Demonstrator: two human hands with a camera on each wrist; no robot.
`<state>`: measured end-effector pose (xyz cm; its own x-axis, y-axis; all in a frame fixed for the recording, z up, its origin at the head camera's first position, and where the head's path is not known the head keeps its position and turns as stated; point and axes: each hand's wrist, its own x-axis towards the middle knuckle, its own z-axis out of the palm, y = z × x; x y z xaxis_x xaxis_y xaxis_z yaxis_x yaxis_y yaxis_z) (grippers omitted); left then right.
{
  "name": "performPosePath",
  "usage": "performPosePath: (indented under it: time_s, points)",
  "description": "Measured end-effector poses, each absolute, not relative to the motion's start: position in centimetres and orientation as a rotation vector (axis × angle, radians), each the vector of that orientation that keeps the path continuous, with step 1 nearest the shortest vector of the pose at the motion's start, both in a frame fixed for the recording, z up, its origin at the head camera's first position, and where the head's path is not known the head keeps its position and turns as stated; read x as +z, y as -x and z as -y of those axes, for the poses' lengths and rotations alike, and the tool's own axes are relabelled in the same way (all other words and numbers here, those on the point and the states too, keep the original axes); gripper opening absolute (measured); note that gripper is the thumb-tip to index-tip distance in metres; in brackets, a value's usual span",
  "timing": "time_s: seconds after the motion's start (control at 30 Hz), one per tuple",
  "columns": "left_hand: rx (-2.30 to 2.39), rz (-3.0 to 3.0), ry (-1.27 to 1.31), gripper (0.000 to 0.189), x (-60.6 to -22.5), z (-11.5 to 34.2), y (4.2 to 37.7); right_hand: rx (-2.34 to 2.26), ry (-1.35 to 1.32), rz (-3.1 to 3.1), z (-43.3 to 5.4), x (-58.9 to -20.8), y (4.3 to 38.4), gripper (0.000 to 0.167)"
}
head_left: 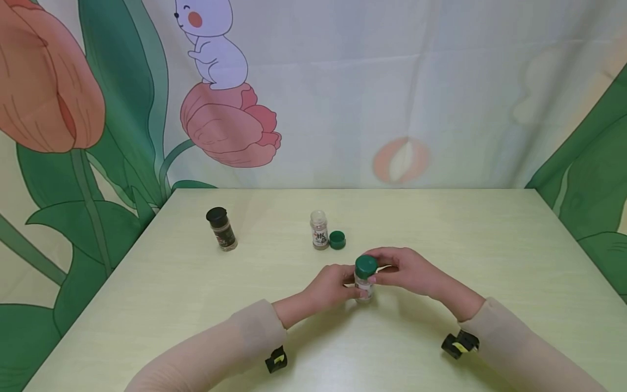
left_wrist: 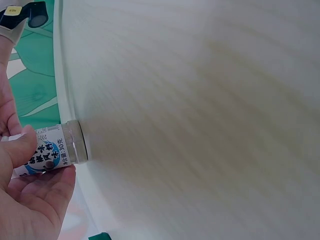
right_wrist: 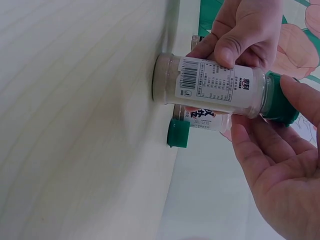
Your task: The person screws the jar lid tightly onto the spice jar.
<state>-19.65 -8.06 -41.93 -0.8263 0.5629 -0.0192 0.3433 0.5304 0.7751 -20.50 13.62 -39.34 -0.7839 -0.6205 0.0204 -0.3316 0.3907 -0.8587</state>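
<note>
Upright in front of me is a clear seasoning bottle with a white printed label and a green cap. My left hand grips its body, thumb across the label, as the left wrist view also shows. From the other side my right hand pinches the green cap between thumb and fingers. In the right wrist view the cap sits on the bottle's neck, and a barcode shows on the label. The bottle's base is right at the tabletop.
Behind the hands stands a second seasoning bottle, uncapped, with a loose green cap beside it. Farther left is a bottle with a black lid. A printed curtain hangs along the back edge of the table.
</note>
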Motion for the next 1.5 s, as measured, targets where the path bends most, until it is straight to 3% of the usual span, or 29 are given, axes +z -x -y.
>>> performPosePath:
  time_s: [1.13,1.5]
  points:
    - [1.184,-2.507,-0.728,0.025,-41.71,7.93,19.58,-1.396,0.778,-2.391,-12.93,-39.56,20.46,0.033]
    - [1.189,-2.51,-0.732,0.023,-41.72,7.95,19.6,-1.355,0.816,-2.321,-13.33,-39.47,20.77,0.054]
